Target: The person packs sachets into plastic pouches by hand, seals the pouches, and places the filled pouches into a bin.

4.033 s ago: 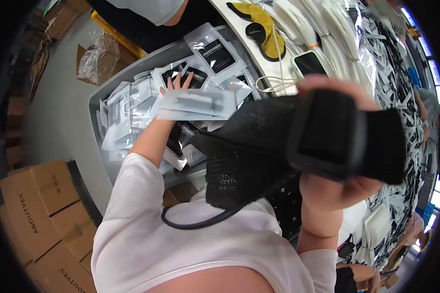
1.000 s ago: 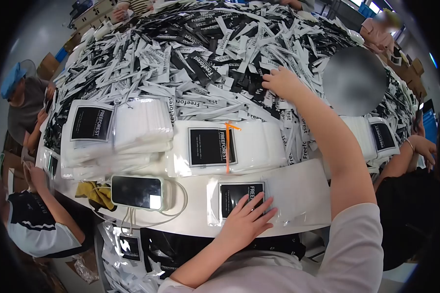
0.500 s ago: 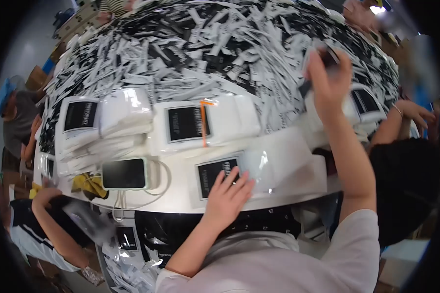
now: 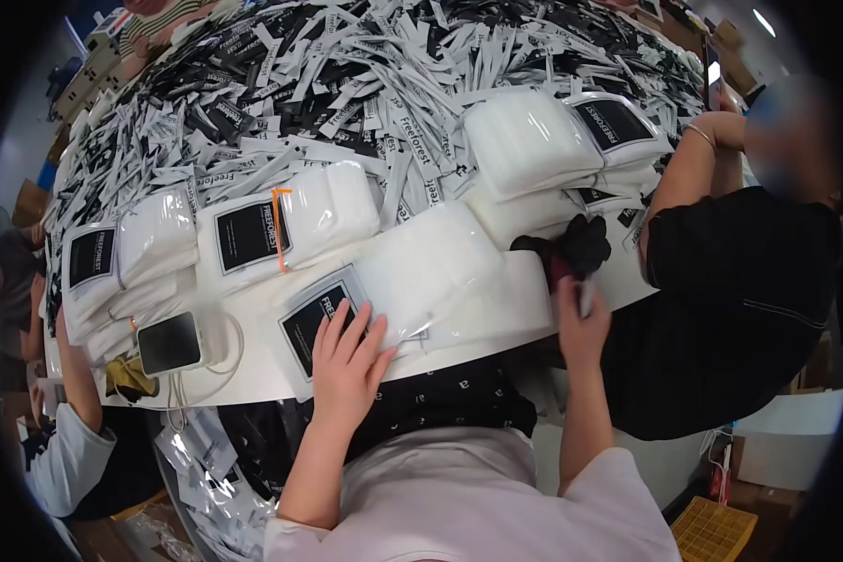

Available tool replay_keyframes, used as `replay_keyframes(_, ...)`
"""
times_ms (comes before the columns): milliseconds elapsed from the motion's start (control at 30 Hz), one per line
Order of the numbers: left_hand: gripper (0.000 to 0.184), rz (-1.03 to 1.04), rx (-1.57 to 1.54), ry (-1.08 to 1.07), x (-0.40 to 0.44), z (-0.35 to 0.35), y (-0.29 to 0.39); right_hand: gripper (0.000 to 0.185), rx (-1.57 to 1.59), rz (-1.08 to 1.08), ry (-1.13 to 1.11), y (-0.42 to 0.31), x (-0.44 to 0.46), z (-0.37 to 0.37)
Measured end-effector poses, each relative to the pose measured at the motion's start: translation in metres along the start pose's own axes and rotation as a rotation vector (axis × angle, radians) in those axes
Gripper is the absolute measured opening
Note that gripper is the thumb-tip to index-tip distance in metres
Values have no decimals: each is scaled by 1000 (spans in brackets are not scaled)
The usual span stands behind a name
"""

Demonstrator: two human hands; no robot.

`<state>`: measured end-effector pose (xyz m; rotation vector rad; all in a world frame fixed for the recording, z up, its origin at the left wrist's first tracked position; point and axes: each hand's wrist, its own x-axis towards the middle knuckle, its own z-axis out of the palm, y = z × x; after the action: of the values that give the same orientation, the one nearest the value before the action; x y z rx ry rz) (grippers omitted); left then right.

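My left hand lies with spread fingers on a clear and white plastic bag, over its black FREEFOREST label. At the right, near the table edge, my right hand has its fingers curled together. A small pale patch shows at its fingertips; what they hold is not clear. Just beyond that hand sits a dark, crumpled cloth-like bundle with a dark red part. Another white bag lies partly beneath the first one.
Piled black and white Freeforest strips cover the table's far side. Bag stacks stand at left, middle and right. A cabled phone-like device lies by a yellow cloth. A person in black is close on my right.
My right hand has come down from above the strip pile to the near right table edge. My left hand stays flat on the bag. The view has turned to the right.
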<state>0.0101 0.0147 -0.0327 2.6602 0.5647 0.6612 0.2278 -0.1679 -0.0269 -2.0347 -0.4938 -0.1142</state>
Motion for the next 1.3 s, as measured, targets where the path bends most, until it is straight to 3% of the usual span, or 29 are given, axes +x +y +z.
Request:
replay_keyframes(100,37,-3,3,33,-1,4,-3,26,-150,-39,-95,13,-25,0)
replay_keyframes(200,36,-8,12,35,-4,1,-6,29,-122,126,-214,3,-22,7)
replay_keyframes(300,35,-15,37,43,-5,1,-10,30,-236,-111,-123,5,-12,29)
replay_keyframes(433,33,-32,54,86,-7,7,-10,29,-137,-100,-130,15,1,33)
replay_keyframes(467,32,-38,53,99,-8,7,-9,24,46,115,-73,19,-2,28)
replay_keyframes(567,32,-54,48,132,-13,7,-8,17,526,-217,164,38,-5,11)
replay_keyframes(600,32,-48,45,154,-14,8,-7,12,514,-259,193,39,-5,17)
replay_keyframes(700,31,-26,22,220,-13,4,0,8,540,-60,15,44,-6,27)
replay_keyframes(767,31,-23,-14,253,-16,-3,5,4,799,41,207,36,-9,20)
replay_keyframes(833,30,14,-5,276,-15,-8,15,2,1014,-92,-34,10,-15,7)
replay_keyframes(900,30,74,-51,271,-16,-4,28,5,960,387,-321,-17,-39,22)
replay_keyframes(967,31,136,-90,264,-17,-4,40,15,517,253,-572,-31,-66,44)
replay_keyframes(1033,25,194,-99,245,-26,-6,46,25,516,343,-690,-57,-74,46)
replay_keyframes(1100,51,251,-82,158,-39,-10,38,27,537,324,-684,-60,-86,54)
replay_keyframes(1133,62,162,-53,207,-42,-12,38,28,550,313,-679,-61,-90,57)
replay_keyframes(1167,74,74,-22,254,-37,-19,43,28,484,170,-752,-75,-88,50)
replay_keyframes(1233,93,-36,-78,198,-38,-23,41,18,508,128,-1019,-93,-92,41)
replay_keyframes(1267,101,-49,-162,103,-38,-22,34,14,551,-41,-887,-92,-101,50)
replay_keyframes(1300,108,-61,-245,12,-37,-22,29,14,576,17,-908,-91,-103,51)
